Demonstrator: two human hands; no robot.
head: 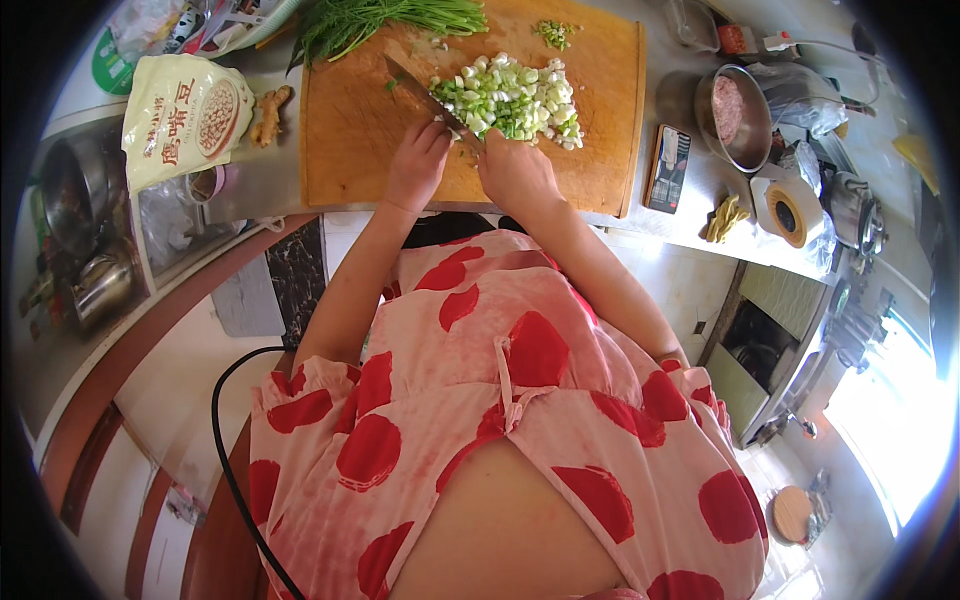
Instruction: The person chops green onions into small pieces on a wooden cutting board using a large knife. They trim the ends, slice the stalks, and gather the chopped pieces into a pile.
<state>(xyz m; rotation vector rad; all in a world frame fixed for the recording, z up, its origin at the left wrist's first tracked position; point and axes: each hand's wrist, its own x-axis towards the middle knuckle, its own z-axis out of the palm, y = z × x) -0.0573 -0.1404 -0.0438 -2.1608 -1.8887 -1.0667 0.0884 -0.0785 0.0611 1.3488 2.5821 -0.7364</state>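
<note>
My right hand grips the handle of a kitchen knife, whose dark blade slants up and to the left over the wooden cutting board. Close against the blade near its handle end is my left hand, fingers bent and together. Small pale bits show by its fingertips; whether it pinches anything is hidden. A heap of chopped scallions, white and green, lies just right of the blade. Farther back are a small pile of finer green pieces and a bunch of feathery green herbs.
Left of the board are a ginger root and a printed bag. To the right lie a smartphone, a metal bowl with ground meat, a crumpled yellowish cloth and a roll of tape. A black cable hangs at my left.
</note>
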